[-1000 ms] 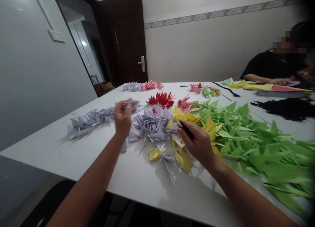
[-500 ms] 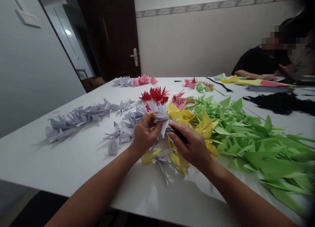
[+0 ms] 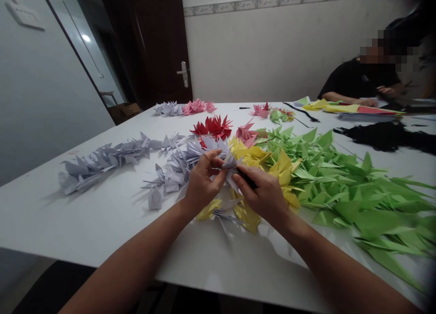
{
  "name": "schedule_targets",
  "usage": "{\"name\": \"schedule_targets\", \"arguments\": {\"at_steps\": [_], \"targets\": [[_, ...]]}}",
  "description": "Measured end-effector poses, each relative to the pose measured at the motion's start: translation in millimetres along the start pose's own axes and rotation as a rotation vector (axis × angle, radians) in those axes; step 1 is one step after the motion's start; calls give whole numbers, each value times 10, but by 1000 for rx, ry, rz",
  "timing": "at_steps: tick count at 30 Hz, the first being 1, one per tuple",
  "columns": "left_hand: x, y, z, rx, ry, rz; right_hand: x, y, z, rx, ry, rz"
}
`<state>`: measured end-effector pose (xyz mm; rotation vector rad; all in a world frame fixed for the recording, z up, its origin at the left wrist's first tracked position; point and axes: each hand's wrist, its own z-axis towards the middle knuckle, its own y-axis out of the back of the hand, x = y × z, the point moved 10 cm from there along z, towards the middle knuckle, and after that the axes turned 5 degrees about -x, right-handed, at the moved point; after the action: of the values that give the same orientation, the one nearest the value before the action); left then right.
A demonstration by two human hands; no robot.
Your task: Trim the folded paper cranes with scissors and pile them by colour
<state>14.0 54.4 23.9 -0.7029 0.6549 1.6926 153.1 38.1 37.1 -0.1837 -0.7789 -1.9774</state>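
Two hands of yours in view, both closed. Your left hand (image 3: pixel 206 178) has one pale-lavender folded-paper piece (image 3: pixel 230 161) pinched in its fingers, above the white counter (image 3: pixel 102 228); your right hand (image 3: pixel 261 190) is wrapped round one slim black tool (image 3: pixel 246 177), tip at the piece; whether it touches, you cannot tell. Counts around them: one heap of green pointed paper pieces (image 3: pixel 354 191) to the right, overlapped past counting; yellow folded-paper pieces (image 3: pixel 284 169) beside your right hand, likewise uncountable; one pale-lavender paper pile (image 3: pixel 185 159) behind your left hand, one long pale-lavender paper row (image 3: pixel 105 157) farther left; one red spiky paper cluster (image 3: pixel 215 126) and one pink paper bloom (image 3: pixel 245 134) beyond. Far side: one lavender cluster (image 3: pixel 168 108) touching one pink cluster (image 3: pixel 197 106), one black cord (image 3: pixel 301 111), one black fringe-like bundle (image 3: pixel 388 136), and one co-worker in a black top (image 3: pixel 350 81). Change versus one second ago: your left hand was then well apart, over the lavender paper at left; now it is just beside your right, which held the tool then too.
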Motion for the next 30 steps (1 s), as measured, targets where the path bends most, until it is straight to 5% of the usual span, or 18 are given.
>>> {"name": "schedule_targets", "arguments": {"at_steps": [24, 30], "targets": [[-13, -76, -40, 67, -1, 58, -97, -59, 10, 120, -59, -120], [74, 31, 26, -57, 152, -80, -76, 101, 53, -46, -58, 17]]}}
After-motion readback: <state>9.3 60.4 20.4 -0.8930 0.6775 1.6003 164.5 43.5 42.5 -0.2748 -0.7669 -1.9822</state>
